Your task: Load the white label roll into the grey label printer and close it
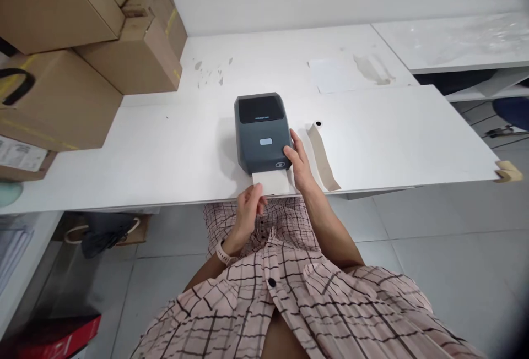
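Observation:
A dark grey label printer (pixel 263 133) stands near the front edge of the white table, with a light button on its lid. A strip of white label paper (pixel 271 181) sticks out of its front slot towards me. My left hand (pixel 248 207) pinches the left near corner of this paper between thumb and fingers. Against the printer's right side lies my right hand (pixel 299 165), its thumb on the front right corner and its fingers along the side. Just right of that hand, a small roll (pixel 317 125) trails a brown backing strip (pixel 323 161) across the table.
Cardboard boxes (pixel 128 53) are stacked on the left of the table (pixel 185 144). Towards the back right lie a white sheet (pixel 328 75) and a torn, brownish piece (pixel 372 69). The table's right corner wears a tan corner guard (pixel 508 170). A dark bag (pixel 103 232) shows below the table.

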`<state>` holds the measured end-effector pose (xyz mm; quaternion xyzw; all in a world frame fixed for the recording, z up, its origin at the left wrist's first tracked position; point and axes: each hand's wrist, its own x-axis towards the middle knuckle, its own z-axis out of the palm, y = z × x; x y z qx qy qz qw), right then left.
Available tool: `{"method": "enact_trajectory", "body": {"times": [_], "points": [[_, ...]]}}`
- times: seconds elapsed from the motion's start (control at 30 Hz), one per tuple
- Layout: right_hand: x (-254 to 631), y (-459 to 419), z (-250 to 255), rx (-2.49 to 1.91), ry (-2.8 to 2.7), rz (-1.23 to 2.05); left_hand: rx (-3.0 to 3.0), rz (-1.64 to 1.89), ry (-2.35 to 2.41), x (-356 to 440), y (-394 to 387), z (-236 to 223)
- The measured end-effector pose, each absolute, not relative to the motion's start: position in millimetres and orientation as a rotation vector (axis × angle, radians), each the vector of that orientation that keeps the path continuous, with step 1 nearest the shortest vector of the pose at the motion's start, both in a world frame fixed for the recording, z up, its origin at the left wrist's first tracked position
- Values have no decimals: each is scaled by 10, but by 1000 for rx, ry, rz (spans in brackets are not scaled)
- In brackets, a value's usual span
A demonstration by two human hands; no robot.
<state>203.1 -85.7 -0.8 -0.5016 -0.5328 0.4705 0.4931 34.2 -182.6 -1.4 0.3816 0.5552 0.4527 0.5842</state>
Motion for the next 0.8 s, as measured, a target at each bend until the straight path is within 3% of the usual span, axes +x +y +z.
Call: {"method": "enact_trajectory", "body": {"times": [0.2, 0.47, 0.6, 0.8], "points": [[2027, -848, -7, -1200, -1305, 1134, 837, 1068, 1236, 486, -1698, 254], [2001, -866, -14, -1227, -1361, 1057, 964, 1055, 1292, 427, -1685, 20], [2024, -992, 220, -1318, -1551, 584, 1079, 1028, 1314, 275, -1752, 5], [1988, -1004, 465, -1060, -2006, -19, 1168, 1572, 1564, 85, -1603, 17]]}}
